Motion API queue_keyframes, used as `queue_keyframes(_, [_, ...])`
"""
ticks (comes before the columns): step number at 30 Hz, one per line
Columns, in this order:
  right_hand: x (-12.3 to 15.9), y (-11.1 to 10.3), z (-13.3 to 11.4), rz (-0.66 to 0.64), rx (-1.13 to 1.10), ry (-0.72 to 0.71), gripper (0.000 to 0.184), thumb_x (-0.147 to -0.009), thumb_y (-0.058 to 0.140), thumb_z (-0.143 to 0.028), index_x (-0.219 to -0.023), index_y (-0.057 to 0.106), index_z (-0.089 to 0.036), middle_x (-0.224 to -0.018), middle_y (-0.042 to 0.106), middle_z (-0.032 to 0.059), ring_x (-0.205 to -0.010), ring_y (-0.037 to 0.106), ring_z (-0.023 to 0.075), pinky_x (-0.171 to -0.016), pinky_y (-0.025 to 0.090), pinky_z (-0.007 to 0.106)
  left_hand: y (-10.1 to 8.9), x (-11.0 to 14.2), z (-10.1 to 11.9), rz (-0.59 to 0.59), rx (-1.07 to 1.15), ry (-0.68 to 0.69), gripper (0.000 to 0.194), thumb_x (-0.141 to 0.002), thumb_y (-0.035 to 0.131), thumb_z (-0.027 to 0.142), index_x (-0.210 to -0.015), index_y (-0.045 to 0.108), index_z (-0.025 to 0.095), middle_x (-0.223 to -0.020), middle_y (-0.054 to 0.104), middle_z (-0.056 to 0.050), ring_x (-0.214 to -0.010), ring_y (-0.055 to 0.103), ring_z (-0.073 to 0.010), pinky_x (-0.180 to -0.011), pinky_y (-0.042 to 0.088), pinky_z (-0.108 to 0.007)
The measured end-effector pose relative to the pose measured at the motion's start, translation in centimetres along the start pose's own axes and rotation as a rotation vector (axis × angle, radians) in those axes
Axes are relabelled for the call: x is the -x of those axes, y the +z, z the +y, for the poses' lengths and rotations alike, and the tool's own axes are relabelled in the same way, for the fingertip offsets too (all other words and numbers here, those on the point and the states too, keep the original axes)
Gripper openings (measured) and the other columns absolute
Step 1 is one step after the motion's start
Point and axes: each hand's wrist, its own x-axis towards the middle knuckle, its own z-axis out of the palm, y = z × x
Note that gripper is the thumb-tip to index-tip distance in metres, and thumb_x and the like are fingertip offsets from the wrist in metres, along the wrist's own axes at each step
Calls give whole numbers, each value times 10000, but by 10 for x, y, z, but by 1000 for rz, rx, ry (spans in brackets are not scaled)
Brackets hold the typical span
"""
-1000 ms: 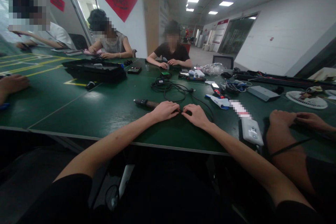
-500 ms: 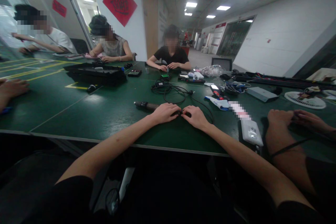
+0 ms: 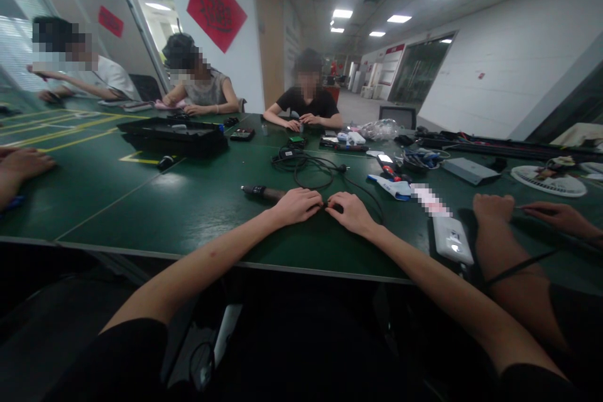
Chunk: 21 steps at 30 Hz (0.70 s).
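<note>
Near the table's front edge, my left hand (image 3: 298,206) is closed around the rear end of a dark electric screwdriver (image 3: 264,193), which lies with its narrow tip pointing left. Close by on the right, my right hand (image 3: 349,212) has its fingers pinched on a small dark piece (image 3: 338,206), mostly covered by the fingers. It looks like the end of the black cable, but I cannot make out its shape. The black cable (image 3: 301,162) lies coiled beyond my hands, and one strand runs down behind my right hand. The fingertips of both hands nearly meet.
A black tray (image 3: 174,138) stands at the far left on the green table (image 3: 141,213). To the right lie a blue-and-white packet (image 3: 391,187), red-handled tools (image 3: 389,169) and a white device (image 3: 452,239). A co-worker's arm (image 3: 499,245) rests close on the right; several people sit around.
The dark piece bridging my fingertips shows less now, and my hands have barely moved. At the right, the co-worker's two hands have drawn apart. The view has tilted slightly.
</note>
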Motion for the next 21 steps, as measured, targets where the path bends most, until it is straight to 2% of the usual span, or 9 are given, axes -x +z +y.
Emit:
queue_keyframes(5, [0,0,0,4,1,-3,103,-982,675,-300,-932,698,-213,-1142,731,82,-1058,640,257,-878,453,386,-1,-2,2,5,-42,-65,158,-1037,582,364,-1116,636,238,-1102,690,-56,-1021,678,-224,-886,503,-347])
queue_keyframes(9, [0,2,2,20,-5,-10,69,-970,698,-288,-967,698,-219,-1112,735,62,-1042,646,247,-887,455,386,-2,-1,1,-1,-59,24,210,-1032,579,337,-1218,618,247,-1224,682,-53,-1089,670,-213,-939,504,-346])
queue_keyframes(12, [0,4,3,35,-24,-18,62,-968,703,-282,-961,699,-221,-1109,734,63,-1048,648,249,-906,462,394,1,1,-1,12,-88,46,177,-1058,533,308,-1182,634,231,-1266,673,-51,-1096,667,-197,-951,502,-338])
queue_keyframes(21, [1,3,3,36,-155,-80,61,-953,685,-209,-901,654,-209,-1097,715,72,-1015,661,231,-921,514,371,4,-5,2,-20,-199,21,237,-1105,479,393,-1089,619,203,-1127,679,-47,-997,671,-187,-839,487,-314])
